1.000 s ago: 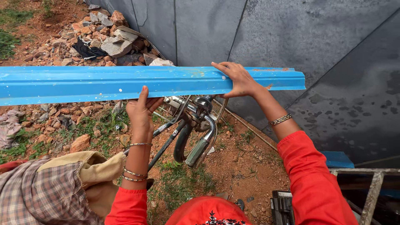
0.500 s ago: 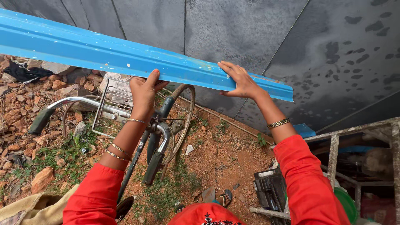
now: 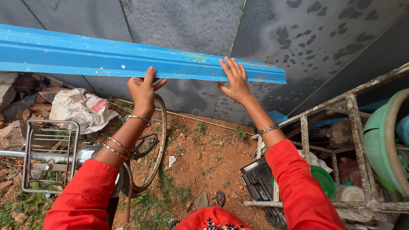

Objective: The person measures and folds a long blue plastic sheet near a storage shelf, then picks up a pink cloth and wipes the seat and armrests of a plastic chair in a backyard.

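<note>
A long blue ridged metal strip (image 3: 98,57) runs across the upper view in front of a grey sheet wall (image 3: 204,21). My left hand (image 3: 142,91) grips its lower edge from beneath near the middle, thumb up on the face. My right hand (image 3: 234,81) presses flat, fingers spread, against the strip near its right end. Both arms wear red sleeves and bangles.
A bicycle (image 3: 145,140) with a wire front basket (image 3: 49,155) stands below my left arm. Rubble and a crumpled white sack (image 3: 81,108) lie at the left. At the right a rusty metal frame (image 3: 341,127) holds a green tub (image 3: 383,140), a green lid and a black crate (image 3: 260,181).
The view has swung right and the strip has gone closer to level against the wall. My right hand now lies flat with fingers pointing up. The bicycle has shifted left in view.
</note>
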